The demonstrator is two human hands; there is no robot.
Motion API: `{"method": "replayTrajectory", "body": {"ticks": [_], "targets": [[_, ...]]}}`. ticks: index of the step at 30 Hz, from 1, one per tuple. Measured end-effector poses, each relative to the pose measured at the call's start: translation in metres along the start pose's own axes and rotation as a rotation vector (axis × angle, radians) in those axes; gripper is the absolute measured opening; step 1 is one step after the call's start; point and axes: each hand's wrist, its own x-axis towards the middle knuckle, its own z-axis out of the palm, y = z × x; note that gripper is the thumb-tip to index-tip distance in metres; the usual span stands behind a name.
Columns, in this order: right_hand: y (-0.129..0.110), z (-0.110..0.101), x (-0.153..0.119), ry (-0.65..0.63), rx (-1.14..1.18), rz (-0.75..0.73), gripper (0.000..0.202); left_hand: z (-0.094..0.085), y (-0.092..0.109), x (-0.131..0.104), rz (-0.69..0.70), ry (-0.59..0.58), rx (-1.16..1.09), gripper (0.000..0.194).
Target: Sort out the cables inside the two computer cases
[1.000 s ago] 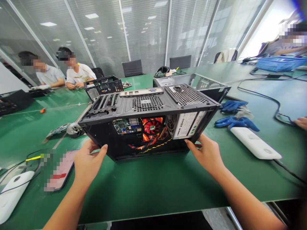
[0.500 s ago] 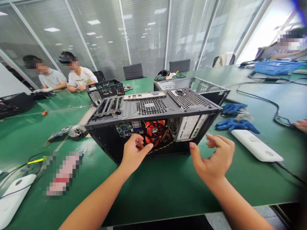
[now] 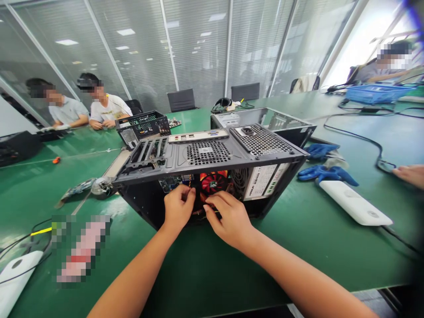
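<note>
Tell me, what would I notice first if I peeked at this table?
Right in the middle sits a black metal computer case lying open on the green table, with a bright red round fan glowing inside. Both bare hands, the left hand and right hand, reach into its open side by that fan. To the right lie crumpled blue rubber gloves and a long white plastic device.

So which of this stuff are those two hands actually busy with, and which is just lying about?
In use:
open computer case
red fan
left hand
right hand

Lying about:
blue gloves
white device
second case
black basket
blue tray
</note>
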Motion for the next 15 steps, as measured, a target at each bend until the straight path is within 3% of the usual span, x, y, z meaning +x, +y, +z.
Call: {"method": "replayTrajectory", "body": {"ticks": [5, 11, 15], "targets": [[0.012, 0.019, -0.018, -0.201, -0.125, 0.006, 0.02, -0.009, -0.021, -0.002, -0.154, 0.083, -0.201, 0.029], [0.023, 0.029, -0.025, -0.323, -0.308, -0.06, 0.028, -0.004, -0.029, 0.006, -0.264, -0.089, -0.502, 0.034], [0.028, 0.035, -0.027, -0.364, -0.388, -0.109, 0.03, 0.0, -0.031, 0.006, -0.271, -0.186, -0.481, 0.033]]}}
